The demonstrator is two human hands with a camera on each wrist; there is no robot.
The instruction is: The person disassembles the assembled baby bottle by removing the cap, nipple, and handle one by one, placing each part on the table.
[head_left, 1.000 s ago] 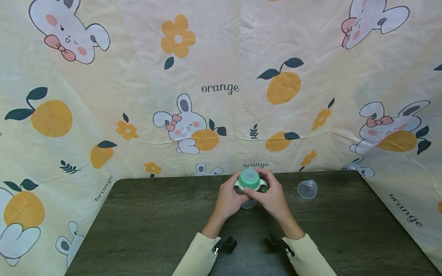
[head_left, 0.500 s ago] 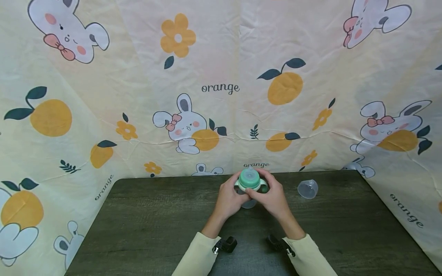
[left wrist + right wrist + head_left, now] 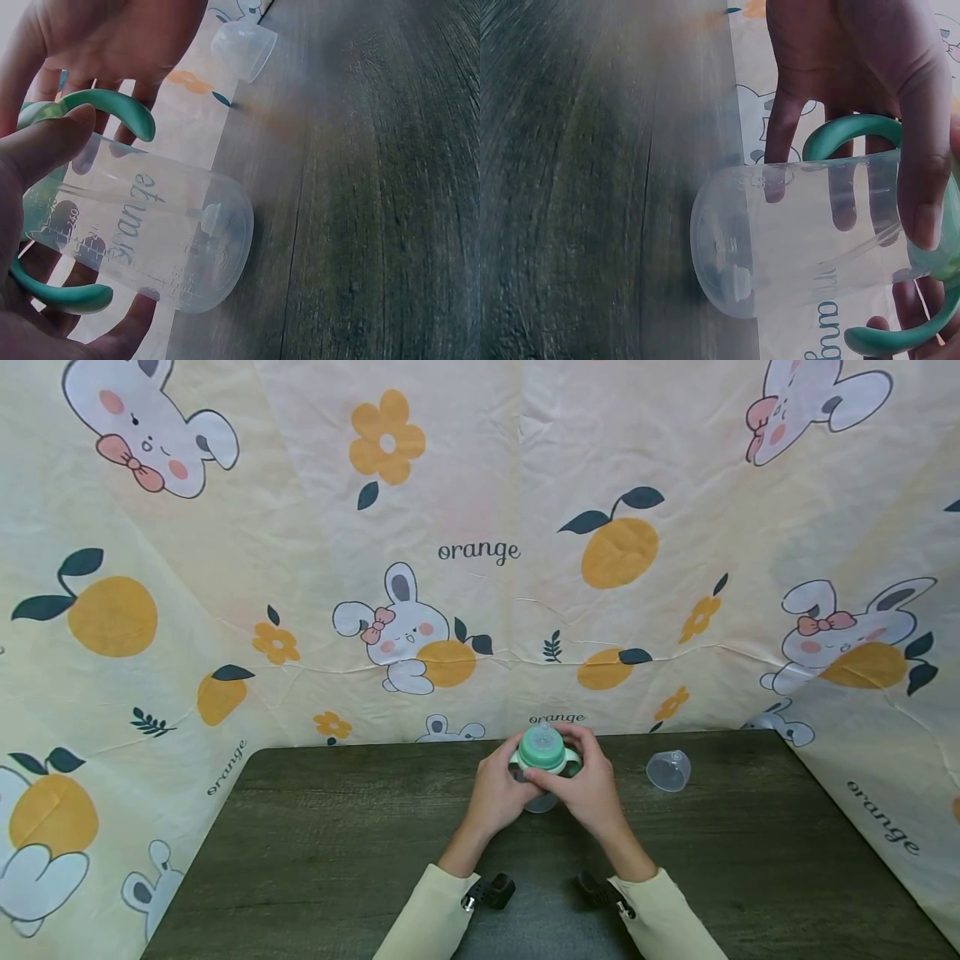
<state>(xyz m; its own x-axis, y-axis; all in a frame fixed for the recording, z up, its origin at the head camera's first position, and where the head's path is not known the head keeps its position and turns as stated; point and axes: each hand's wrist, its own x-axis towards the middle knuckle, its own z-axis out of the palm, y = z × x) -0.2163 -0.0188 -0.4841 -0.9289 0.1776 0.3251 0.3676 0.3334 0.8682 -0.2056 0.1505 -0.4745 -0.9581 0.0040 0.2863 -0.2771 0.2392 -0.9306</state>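
A baby bottle point(image 3: 542, 752) with a green top stands upright between both hands near the table's back edge in the head view. My left hand point(image 3: 495, 789) holds it from the left, fingers round its far side and thumb in front. From the right my right hand point(image 3: 592, 783) grips its upper part, thumb laid across the front just below the green top. In the left wrist view the clear bottle body point(image 3: 169, 217) shows measuring marks, printed lettering and a straw inside. Two curved green handles stick out, one handle point(image 3: 859, 129) beside the right hand's fingers.
A clear cup-shaped plastic cap point(image 3: 667, 772) sits on the dark wooden table point(image 3: 337, 852) to the right of the hands. Behind the table hangs a cloth point(image 3: 480, 468) printed with rabbits and oranges. Both wrists wear black cameras on bands.
The right thumb has slid a little to the left across the front of the bottle, and the right forearm has shifted slightly left. The left hand keeps its place.
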